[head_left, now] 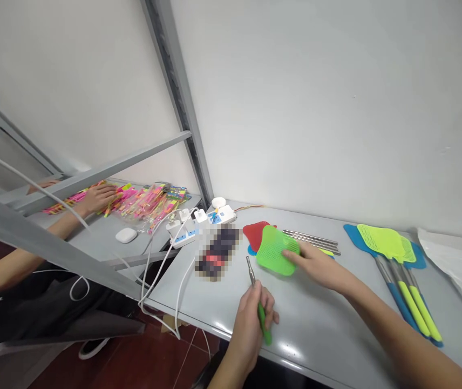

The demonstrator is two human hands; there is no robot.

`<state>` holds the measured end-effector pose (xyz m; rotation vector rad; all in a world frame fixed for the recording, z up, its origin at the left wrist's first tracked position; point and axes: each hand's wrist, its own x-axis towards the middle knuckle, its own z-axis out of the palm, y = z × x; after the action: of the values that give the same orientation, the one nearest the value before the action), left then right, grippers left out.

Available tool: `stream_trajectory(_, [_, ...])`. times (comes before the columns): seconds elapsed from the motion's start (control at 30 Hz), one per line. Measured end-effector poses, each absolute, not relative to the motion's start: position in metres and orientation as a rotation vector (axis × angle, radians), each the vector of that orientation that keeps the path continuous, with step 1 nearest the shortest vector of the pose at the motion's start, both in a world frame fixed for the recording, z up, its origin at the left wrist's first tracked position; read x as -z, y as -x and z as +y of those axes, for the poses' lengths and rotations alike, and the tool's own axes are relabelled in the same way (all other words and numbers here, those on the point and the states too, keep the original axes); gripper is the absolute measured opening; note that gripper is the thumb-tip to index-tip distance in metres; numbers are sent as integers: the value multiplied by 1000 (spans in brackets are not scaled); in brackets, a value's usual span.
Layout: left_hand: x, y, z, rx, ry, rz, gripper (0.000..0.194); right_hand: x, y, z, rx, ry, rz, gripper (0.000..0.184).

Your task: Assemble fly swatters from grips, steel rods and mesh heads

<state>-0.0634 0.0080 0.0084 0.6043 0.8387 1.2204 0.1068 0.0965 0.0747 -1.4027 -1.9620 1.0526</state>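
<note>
My left hand [251, 319] is closed around a short handle [264, 324] with a green grip and a metal rod that points up and away. In my right hand [310, 262] is a bright green fly swatter head [275, 251], pinched at its right edge. Behind it lie a red swatter head [254, 235] and a sliver of a blue one [251, 250], both partly covered. Several thin metal rods [314, 238] rest on the table beyond my right hand. The handle and the green head are apart.
Assembled blue and yellow swatters [380, 240] lie in a stack at right, beside a white sheet [453, 254]. Power strips [184, 237] with white cables stand at left, near a pixelated dark object [218, 254]. Past the metal frame, another person's hand [99, 197] touches colourful packets [154, 202].
</note>
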Motion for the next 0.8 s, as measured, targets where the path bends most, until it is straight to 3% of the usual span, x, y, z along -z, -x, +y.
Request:
stream_trajectory(0.1, [-15, 42, 12, -1119, -744, 838, 46, -84, -136, 75, -1327, 1173, -1166, 26])
stream_trajectory(0.23, [-31, 3, 25, -936, -971, 778, 45, -88, -157, 58, -1280, 851, -596, 16])
stream_trajectory(0.5, [-41, -46, 55, -862, -1613, 822, 35, -77, -173, 50, -941, 876, -663, 22])
stream_trajectory(0.8, [-25, -49, 59, -786, -1762, 957, 32, -66, -170, 49, -582, 1135, -817, 30])
